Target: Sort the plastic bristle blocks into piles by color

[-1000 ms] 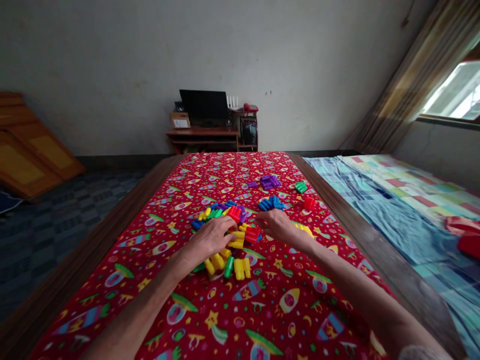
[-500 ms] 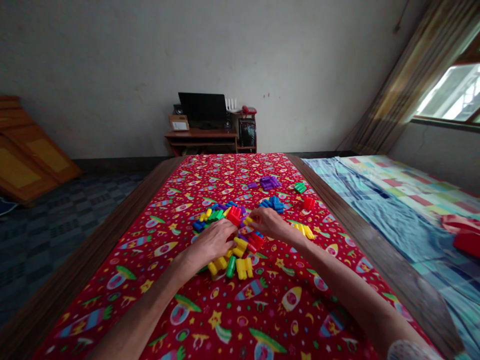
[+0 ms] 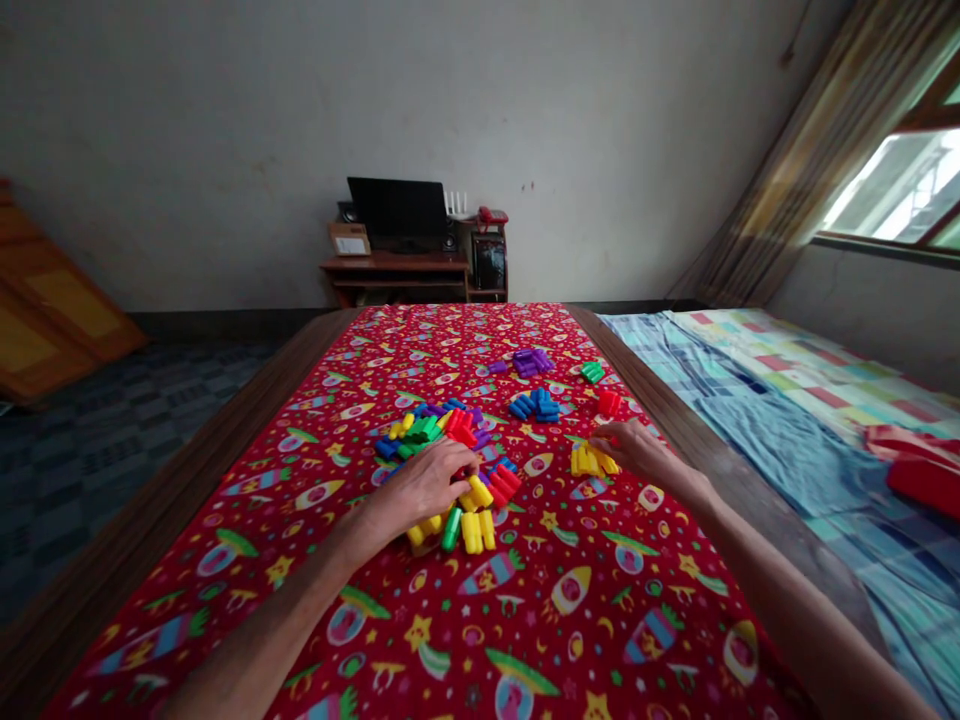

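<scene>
On the left side of the mixed pile of plastic building blocks, my left hand [image 3: 435, 482] rests with its fingers curled and the thumb against a yellow block [image 3: 480, 490]. Its palm side is hidden. Green blocks [image 3: 424, 430] and red blocks [image 3: 460, 428] lie just beyond it; more red blocks [image 3: 505, 483] are to its right. Farther right, my right hand [image 3: 634, 445] reaches over a small group of yellow blocks [image 3: 589, 462]. Its bent fingertips pinch a yellow block at the back of that group, mostly covered by the fingers.
Sorted groups of blue blocks [image 3: 535, 405], purple blocks [image 3: 531, 362], green blocks [image 3: 592, 372] and red blocks [image 3: 609, 402] lie farther back on the red patterned cloth [image 3: 480, 650]. A bed [image 3: 787, 420] adjoins the right table edge. Behind stands a desk with a monitor [image 3: 397, 213].
My right hand has moved right, from the mixed pile to the yellow group, with a yellow block. My left hand stays at the pile. The view has shifted slightly.
</scene>
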`<state>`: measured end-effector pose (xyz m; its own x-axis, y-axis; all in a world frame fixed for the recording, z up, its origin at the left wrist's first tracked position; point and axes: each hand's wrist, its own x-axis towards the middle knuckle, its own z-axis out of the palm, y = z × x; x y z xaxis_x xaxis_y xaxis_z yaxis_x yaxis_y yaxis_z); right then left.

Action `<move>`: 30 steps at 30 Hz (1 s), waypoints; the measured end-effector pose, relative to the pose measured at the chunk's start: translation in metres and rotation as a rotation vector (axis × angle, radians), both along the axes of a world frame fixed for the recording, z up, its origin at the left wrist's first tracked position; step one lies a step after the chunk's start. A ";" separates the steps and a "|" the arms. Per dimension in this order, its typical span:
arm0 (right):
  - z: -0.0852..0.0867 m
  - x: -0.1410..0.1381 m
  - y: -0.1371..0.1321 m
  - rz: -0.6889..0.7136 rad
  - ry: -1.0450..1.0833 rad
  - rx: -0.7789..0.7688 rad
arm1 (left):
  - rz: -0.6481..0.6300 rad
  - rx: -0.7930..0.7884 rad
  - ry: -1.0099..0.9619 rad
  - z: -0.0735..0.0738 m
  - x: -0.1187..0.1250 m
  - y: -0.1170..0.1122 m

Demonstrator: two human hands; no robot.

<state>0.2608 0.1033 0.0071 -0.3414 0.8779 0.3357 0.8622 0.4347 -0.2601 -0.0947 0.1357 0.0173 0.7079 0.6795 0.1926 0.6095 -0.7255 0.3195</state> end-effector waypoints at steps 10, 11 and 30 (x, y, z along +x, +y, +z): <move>0.022 -0.111 -0.007 0.284 0.159 0.001 | 0.038 -0.005 -0.184 0.005 0.001 0.002; 0.020 -0.125 -0.011 0.310 0.142 -0.005 | 0.034 -0.008 -0.203 0.006 0.002 0.001; 0.015 -0.015 0.036 -0.057 -0.158 -0.063 | 0.129 0.160 -0.091 -0.003 -0.022 0.021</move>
